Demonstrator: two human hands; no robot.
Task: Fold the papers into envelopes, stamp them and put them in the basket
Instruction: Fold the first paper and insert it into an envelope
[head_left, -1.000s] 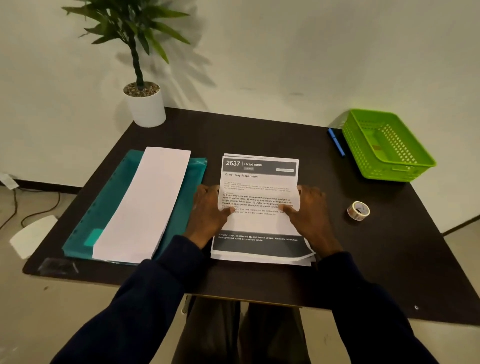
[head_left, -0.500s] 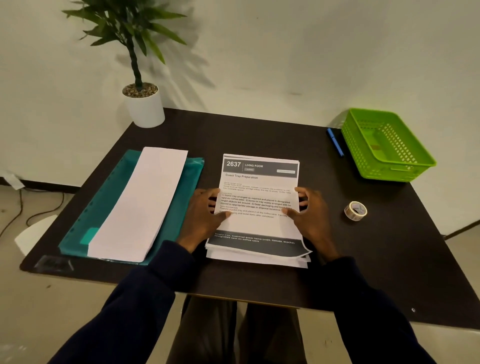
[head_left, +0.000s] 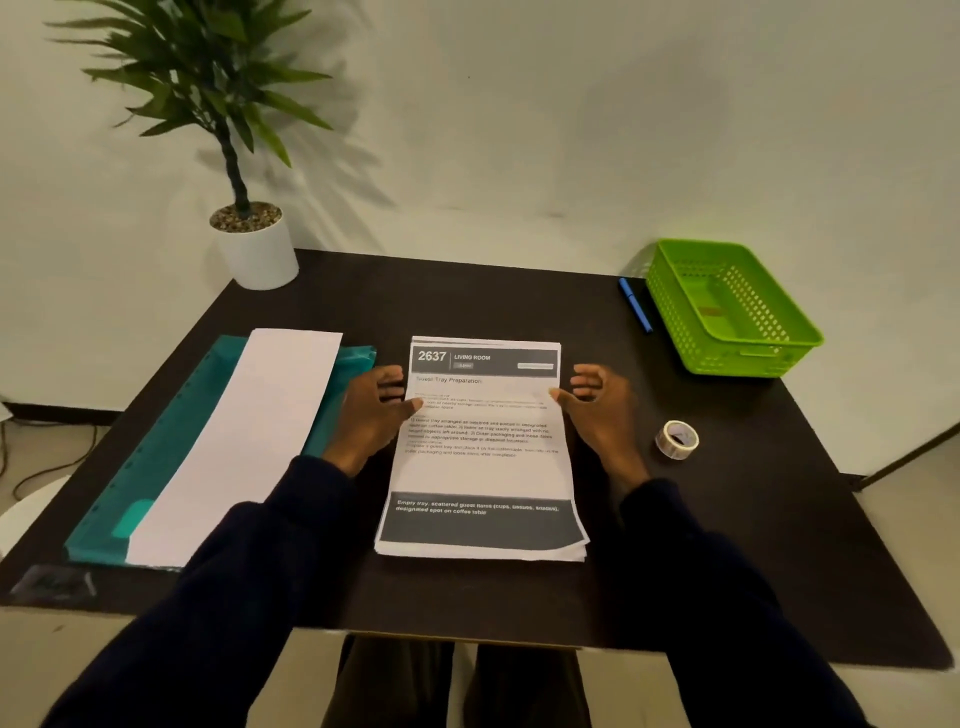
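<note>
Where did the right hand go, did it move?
Yes. The right hand slid along the right edge of the paper stack, toward its dark header.

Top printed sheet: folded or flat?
Flat. The printed sheet lies spread on the stack, header and footer both showing, no crease visible.

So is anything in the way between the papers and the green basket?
Not really. The blue pen lies flat beside the left wall of the green basket, and the tape roll sits right of the papers. Both are low, so a lifted paper should pass over them.
</note>
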